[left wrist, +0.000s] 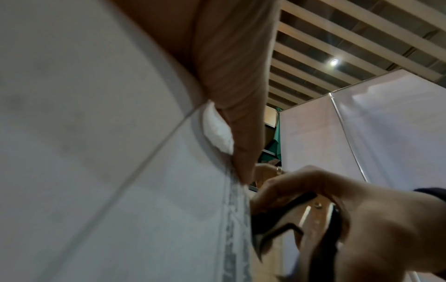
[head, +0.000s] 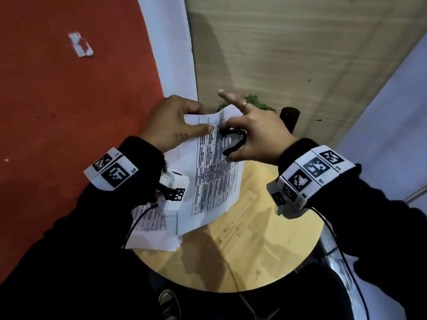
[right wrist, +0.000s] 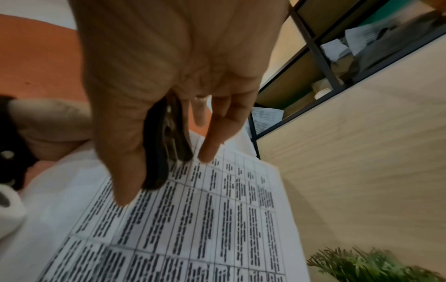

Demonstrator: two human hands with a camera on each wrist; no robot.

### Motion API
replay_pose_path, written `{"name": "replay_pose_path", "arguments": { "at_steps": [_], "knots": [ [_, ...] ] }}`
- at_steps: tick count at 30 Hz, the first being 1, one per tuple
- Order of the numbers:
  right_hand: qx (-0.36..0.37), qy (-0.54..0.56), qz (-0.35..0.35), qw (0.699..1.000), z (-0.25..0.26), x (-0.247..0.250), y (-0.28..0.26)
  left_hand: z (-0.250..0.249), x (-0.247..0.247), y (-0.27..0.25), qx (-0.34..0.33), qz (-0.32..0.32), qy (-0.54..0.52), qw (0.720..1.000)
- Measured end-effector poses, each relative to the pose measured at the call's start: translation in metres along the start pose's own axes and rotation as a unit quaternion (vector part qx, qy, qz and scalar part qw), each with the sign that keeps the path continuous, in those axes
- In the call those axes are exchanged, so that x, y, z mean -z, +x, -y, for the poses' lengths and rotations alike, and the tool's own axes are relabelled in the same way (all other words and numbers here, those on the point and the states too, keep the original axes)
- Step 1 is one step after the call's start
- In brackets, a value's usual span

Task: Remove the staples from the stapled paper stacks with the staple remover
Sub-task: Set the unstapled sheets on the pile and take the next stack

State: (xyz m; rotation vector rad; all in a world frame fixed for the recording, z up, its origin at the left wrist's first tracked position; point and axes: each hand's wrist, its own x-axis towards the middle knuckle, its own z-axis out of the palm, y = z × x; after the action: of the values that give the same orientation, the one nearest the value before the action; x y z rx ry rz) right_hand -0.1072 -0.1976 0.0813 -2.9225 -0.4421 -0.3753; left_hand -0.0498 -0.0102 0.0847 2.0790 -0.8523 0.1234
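A stapled paper stack [head: 212,172] printed with a table is held up above the round wooden table [head: 265,250]. My left hand [head: 175,125] pinches its top corner, thumb on the printed face. My right hand [head: 251,139] holds the black staple remover [head: 233,140] between thumb and fingers against the top of the page, with two fingers stretched out. The left wrist view shows the stack [left wrist: 120,171] from behind and the staple remover [left wrist: 296,225] with its metal claws at the paper's edge. In the right wrist view the staple remover [right wrist: 166,145] touches the stack [right wrist: 193,219].
More printed sheets [head: 152,229] lie on the table's left edge under my left wrist. A green plant [head: 251,101] and a black cylinder [head: 290,118] stand past the table. Red floor lies left, a white partition right. Shelves [right wrist: 325,63] hold papers.
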Motion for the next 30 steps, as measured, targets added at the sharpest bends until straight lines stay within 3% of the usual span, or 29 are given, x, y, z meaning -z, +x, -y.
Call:
{"name": "replay_pose_path", "arguments": {
  "at_steps": [3,7,9,11,12,23,28,30],
  "knots": [
    [-0.015,0.008,0.035,0.999,-0.004,0.001,0.003,0.004,0.0,-0.003,-0.022,0.019,-0.051,0.998],
    [-0.012,0.08,0.012,0.997,-0.004,0.004,0.0,0.013,0.004,-0.006,0.003,0.012,-0.03,0.999],
    [-0.004,0.093,0.02,0.995,-0.001,0.005,-0.003,0.009,0.004,-0.006,0.003,0.001,0.117,0.993],
    [0.001,0.108,0.023,0.994,0.002,0.006,-0.004,-0.001,-0.001,-0.004,-0.005,-0.014,0.334,0.943],
    [0.001,0.12,0.022,0.993,0.003,0.006,-0.005,-0.006,-0.004,-0.002,-0.013,-0.021,0.368,0.929],
    [-0.008,0.182,-0.071,0.981,0.0,-0.003,-0.015,-0.008,-0.017,0.001,-0.043,-0.037,0.236,0.97],
    [0.004,0.153,-0.22,0.963,0.005,-0.014,-0.019,-0.004,-0.013,0.002,-0.011,-0.024,0.145,0.989],
    [0.026,0.112,-0.23,0.967,0.01,-0.017,-0.018,-0.002,-0.013,0.002,-0.016,-0.022,0.089,0.996]
  ]
}}
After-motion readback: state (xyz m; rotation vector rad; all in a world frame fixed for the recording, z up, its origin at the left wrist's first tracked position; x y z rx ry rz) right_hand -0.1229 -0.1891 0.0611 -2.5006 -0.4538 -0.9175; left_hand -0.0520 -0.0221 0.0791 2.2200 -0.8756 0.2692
